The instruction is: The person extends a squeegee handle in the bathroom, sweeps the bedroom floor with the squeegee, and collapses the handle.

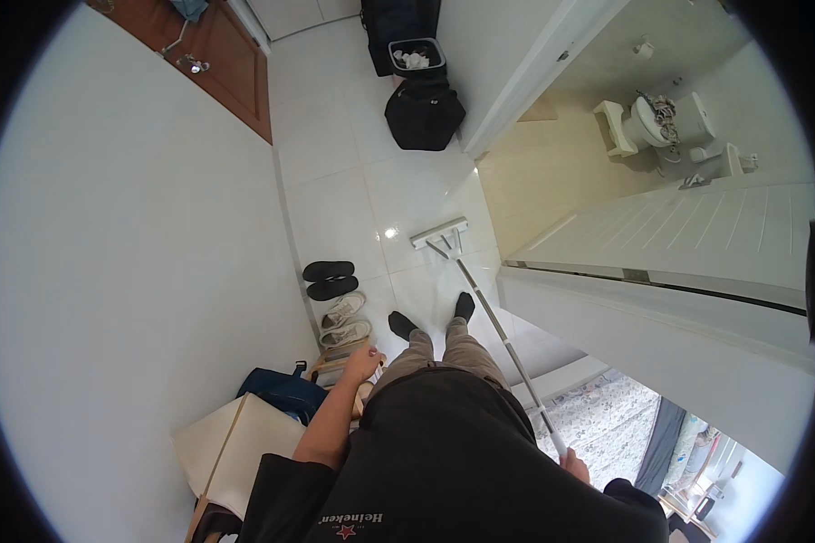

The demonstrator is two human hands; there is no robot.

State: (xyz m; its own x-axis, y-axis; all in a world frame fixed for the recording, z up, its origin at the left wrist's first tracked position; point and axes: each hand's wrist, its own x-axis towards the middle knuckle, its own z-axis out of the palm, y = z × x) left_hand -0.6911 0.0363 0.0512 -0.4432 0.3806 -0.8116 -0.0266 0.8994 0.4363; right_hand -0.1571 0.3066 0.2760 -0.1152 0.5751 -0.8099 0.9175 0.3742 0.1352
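My right hand (575,467) is closed around the upper end of a long-handled flat floor mop (507,342). Its pole slants forward, and the wide pale head (440,233) rests on the glossy white floor ahead of my feet. At my other side, my left hand (363,364) is held out with its fingers curled in; whether anything is inside them is hidden. Close to that hand, along the wall, stand white sneakers (344,335) and black slip-on shoes (330,270). My feet in dark socks (403,325) stand just behind the mop head.
A black bag (424,113) and a lined bin (419,55) stand farther along the corridor. On the right, an open white door (697,231) leads to a bathroom with a toilet (647,122). A blue bag (281,391) and cream box (235,452) sit left.
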